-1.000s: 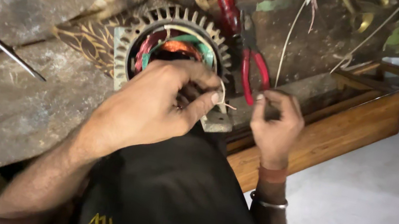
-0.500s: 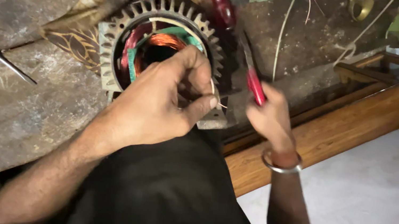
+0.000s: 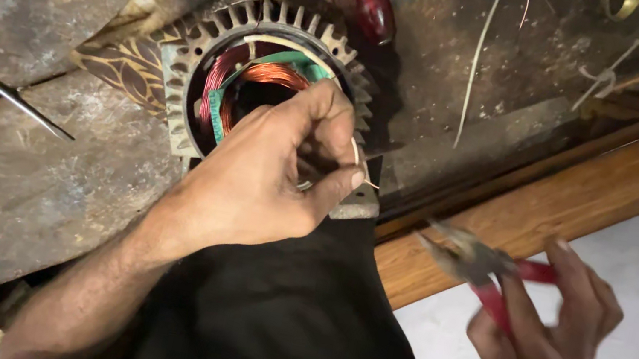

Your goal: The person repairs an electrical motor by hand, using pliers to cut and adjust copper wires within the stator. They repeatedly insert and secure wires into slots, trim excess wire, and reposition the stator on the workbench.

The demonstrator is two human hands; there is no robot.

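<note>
Head view: I see a finned motor stator (image 3: pixel 266 84) with copper windings lying on the worn wooden bench (image 3: pixel 33 184). My left hand (image 3: pixel 267 179) pinches a thin wire at its rim. My right hand (image 3: pixel 551 348) grips red-handled pliers (image 3: pixel 478 267), blurred, beside it. Probably trimming comes next; jaws must meet the wire.

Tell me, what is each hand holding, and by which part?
The right hand grips pliers by their red handles. The left hand pinches a thin wire at the stator, near the wire's end.
</note>
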